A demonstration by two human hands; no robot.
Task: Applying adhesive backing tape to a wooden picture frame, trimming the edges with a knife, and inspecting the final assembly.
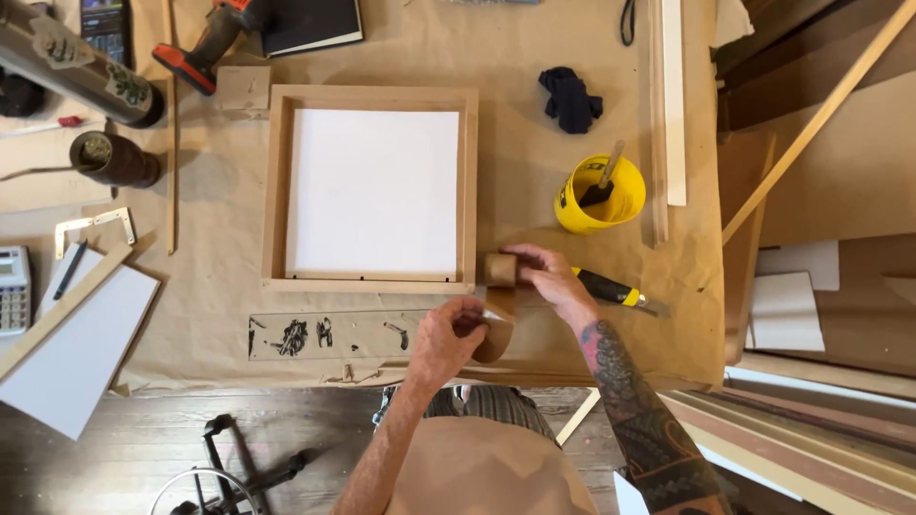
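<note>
Head view, left hand: the left hand [447,336] has its fingers pinched together on the free end of a strip of brown paper tape [496,329], held just above the worktop [210,286] near its front edge.
Head view, right hand: the right hand [544,277] has its fingers clamped around the tape roll [498,269], which sits at the lower right corner of the wooden frame [277,191].
Tape position: the strip runs from the roll down to the left hand and curls back on itself at the lower end.
Frame: it lies flat on the paper-covered worktop with a white panel [374,191] inside it.
Risk, curl: the loose strip looks likely to fold and stick to itself, because it is slack between the two hands.
Risk, skew: the strip could land crooked on the frame edge, since the roll touches only the corner.
Risk, knife: a yellow-handled utility knife [611,289] lies just beside the right wrist, partly under it; a backward pull could nudge it or catch the forearm.
Risk, bucket: the yellow bucket [599,195] with a brush in it stands near the right hand; a wide swing might tip it.
Risk, scraps: a clear ruler [324,334] with dark smears lies just beside the left hand and could smudge the tape.
</note>
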